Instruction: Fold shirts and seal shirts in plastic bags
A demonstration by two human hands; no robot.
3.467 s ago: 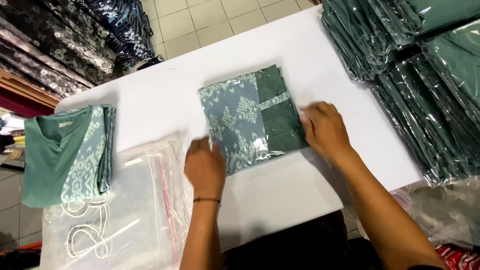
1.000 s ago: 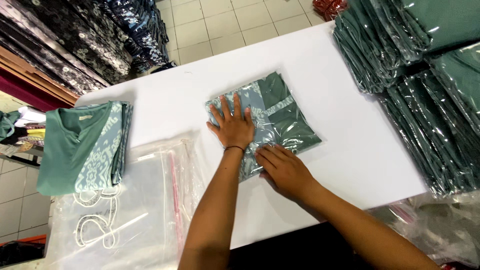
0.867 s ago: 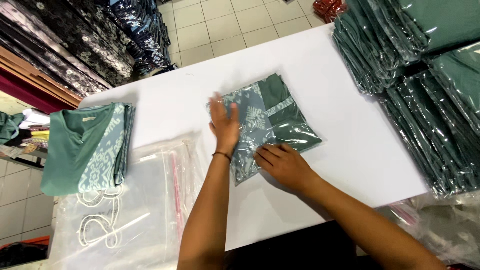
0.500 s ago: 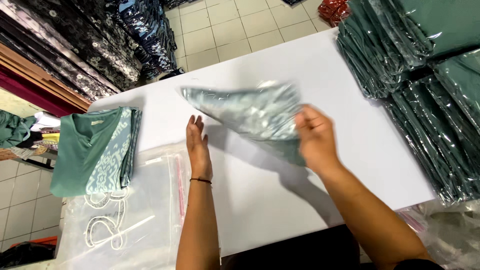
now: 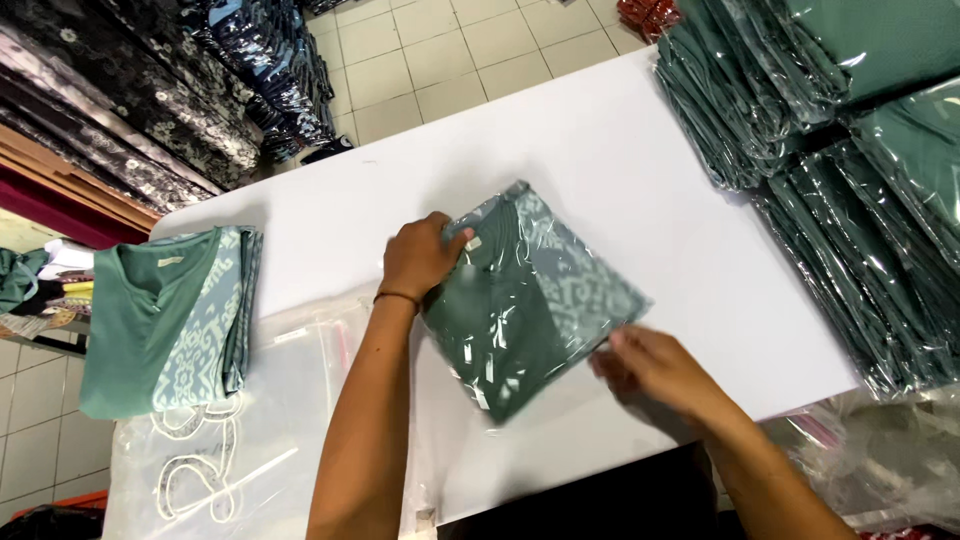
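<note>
Head camera looks steeply down, close over the white table (image 5: 620, 130).

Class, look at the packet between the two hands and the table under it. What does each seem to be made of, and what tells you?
Packet wrapper: thin clear plastic film, glossy, by its glare streaks. Garment inside: likely woven green cloth, matte and patterned. Table: smooth white top, perhaps laminate; unclear.

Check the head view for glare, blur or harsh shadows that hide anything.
Head view: light is even, with soft shadows on the white table. Glare streaks cross the bagged green garment and the wrapped stacks. The right hand is motion-blurred; the left hand is sharp.
</note>
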